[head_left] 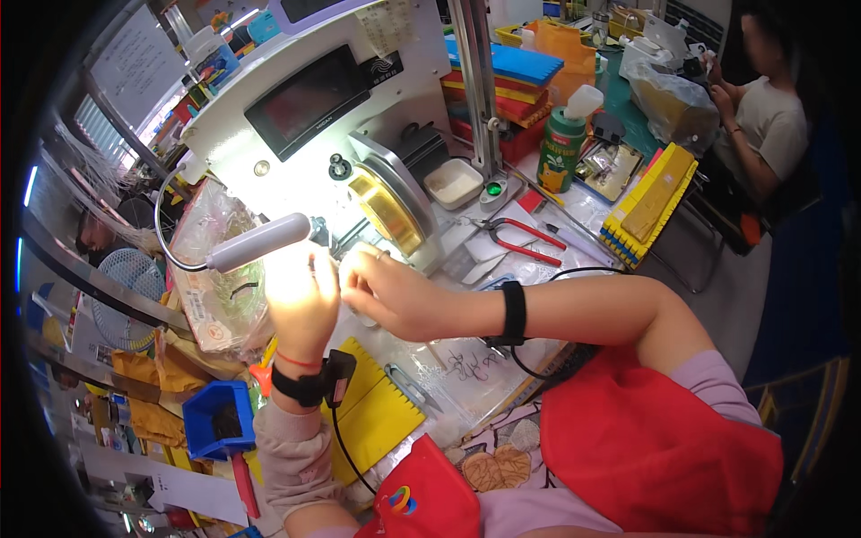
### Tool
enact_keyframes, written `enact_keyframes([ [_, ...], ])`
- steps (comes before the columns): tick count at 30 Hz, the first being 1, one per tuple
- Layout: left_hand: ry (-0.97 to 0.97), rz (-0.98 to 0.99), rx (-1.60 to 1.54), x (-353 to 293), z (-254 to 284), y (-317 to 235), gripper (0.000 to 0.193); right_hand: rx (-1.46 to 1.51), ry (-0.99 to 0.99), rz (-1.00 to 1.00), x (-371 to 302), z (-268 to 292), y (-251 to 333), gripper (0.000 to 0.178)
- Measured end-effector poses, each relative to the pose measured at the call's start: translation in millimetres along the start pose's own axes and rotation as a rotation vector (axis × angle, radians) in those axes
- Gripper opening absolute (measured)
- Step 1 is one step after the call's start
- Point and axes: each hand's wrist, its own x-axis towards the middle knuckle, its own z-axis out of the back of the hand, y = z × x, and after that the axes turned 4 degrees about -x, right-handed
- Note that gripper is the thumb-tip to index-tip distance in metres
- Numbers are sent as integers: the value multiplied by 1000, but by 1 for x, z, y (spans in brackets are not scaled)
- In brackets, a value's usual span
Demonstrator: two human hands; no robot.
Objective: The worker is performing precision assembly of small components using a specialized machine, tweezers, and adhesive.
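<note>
Spool, round; glossy yellow-gold

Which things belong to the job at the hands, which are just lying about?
Likely in the job:
round gold-coloured wheel near the right hand
lit white oblong lamp near the left hand
any held part: glare hides it

Apparently lying about:
red-handled metal pliers
green cylindrical canister
blue plastic bin

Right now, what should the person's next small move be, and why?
Perhaps tilt the lamp slightly away: its glare washes out much of the left hand, and the right hand is close beside it, so whether they hold anything is unclear.
</note>
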Motion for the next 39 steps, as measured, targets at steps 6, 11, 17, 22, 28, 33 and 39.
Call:
enact_keyframes([
  [6,47,331,119,-28,31,20,13,441,-198,-449,33,-25,-30,12],
  [11,245,387,-58,-44,44,20,24,557,-210,-395,30,-35,-42,11],
  [17,294,366,-55,-40,41,4,33,480,-127,-424,31,-29,-43,11],
  [22,337,306,135,-42,37,-8,28,410,-84,-402,35,-27,-49,8],
  [28,561,404,298,-64,25,-5,31,422,-79,-400,38,-32,-52,9],
  [33,640,379,366,-69,14,0,26,400,-173,-357,40,-33,-43,16],
  [39,778,345,191,-57,38,-5,39,675,-159,-610,1,-6,6,13],
])
